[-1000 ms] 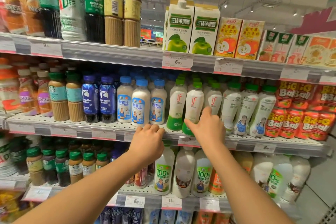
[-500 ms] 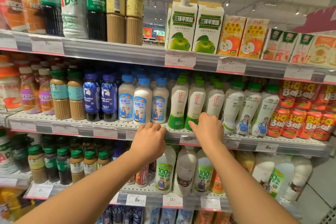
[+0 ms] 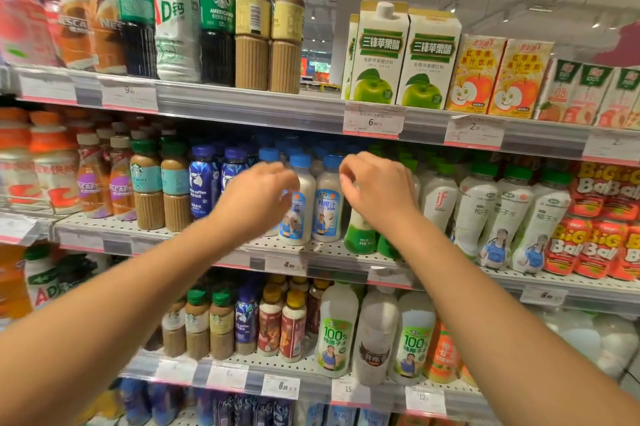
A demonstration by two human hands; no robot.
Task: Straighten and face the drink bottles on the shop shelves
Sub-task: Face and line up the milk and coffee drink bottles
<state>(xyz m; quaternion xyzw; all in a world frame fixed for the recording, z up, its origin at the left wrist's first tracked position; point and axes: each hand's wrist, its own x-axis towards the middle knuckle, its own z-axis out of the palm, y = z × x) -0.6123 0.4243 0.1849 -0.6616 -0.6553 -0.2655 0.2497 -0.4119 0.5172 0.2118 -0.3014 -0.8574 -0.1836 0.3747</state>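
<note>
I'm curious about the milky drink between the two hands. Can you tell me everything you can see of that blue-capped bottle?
The blue-capped bottle stands upright at the front of the middle shelf. It looks like pale plastic holding creamy white liquid, with a blue and white label showing a figure, facing forward. A matching bottle stands close on its left. Whether the right hand touches it is unclear.

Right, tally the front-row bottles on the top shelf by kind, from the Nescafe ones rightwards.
Nescafe bottles: 2
Dark Starbucks bottles: 2
White AD bottle: 1
Tan green-capped bottles: 2
Total: 7
</note>
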